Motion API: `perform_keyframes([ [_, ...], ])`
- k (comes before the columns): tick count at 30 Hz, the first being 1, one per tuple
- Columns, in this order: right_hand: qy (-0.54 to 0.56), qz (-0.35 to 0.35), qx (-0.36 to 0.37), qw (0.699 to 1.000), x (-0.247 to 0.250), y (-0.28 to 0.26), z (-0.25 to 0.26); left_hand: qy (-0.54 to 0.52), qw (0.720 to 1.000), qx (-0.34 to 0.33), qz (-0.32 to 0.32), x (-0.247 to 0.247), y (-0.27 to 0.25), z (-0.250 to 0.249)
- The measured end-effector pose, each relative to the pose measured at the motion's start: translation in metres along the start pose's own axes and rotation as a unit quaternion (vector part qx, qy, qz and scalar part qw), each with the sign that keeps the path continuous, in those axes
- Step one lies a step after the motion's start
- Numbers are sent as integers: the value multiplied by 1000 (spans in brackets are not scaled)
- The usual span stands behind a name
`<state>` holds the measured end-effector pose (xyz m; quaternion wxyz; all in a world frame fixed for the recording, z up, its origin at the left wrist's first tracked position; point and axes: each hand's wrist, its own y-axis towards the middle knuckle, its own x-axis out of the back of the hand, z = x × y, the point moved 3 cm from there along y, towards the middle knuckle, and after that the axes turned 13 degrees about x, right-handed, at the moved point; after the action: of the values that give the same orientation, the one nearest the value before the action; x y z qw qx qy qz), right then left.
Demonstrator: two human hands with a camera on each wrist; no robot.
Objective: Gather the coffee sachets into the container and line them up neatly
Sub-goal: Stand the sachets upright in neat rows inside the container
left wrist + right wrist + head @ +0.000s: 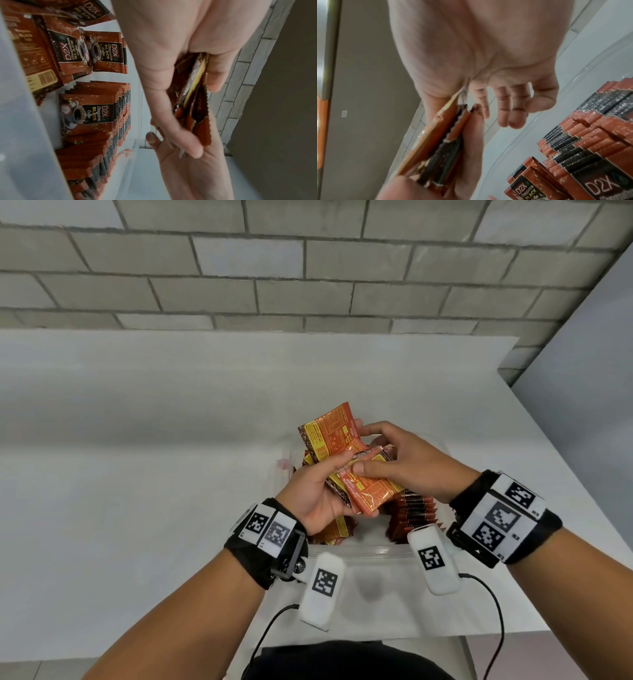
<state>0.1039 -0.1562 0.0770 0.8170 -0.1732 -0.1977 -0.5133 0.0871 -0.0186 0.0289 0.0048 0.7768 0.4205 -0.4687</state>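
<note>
Over a clear plastic container [370, 551] my left hand [322, 487] grips a fanned bundle of orange-red coffee sachets [371, 491], palm up, thumb on top. My right hand [394, 460] lies against the bundle from the right, its thumb pressing on the top sachet and its fingers loosely bent over the far end. The left wrist view shows the bundle [193, 94] edge-on between thumb and fingers. Seen from the right wrist, the bundle [440, 142] lies beside the thumb, with the fingers [505, 108] free of it. A neat row of upright sachets [414, 511] fills the container's right side.
More sachets [106, 52] stand and lie loosely in the container's left part, under my left hand. The container sits on a white table [137, 457] against a grey brick wall. The table's right edge [548, 422] is close by.
</note>
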Motion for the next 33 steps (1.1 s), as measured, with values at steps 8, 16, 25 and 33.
perform_keyframes([
  [8, 10, -125, 1, 992, 0, -11, -7, -2, 998, -47, 29, -1, 2, -1],
  [16, 147, -172, -4, 974, -3, -27, -16, -26, 998, -54, 16, -7, 5, 0],
  [25, 380, -276, -26, 882, 14, -29, -33, -48, 997, -57, -23, -1, 15, -4],
  [33, 303, -222, -28, 926, 9, -26, -33, 20, 995, -84, -57, 0, 18, -2],
])
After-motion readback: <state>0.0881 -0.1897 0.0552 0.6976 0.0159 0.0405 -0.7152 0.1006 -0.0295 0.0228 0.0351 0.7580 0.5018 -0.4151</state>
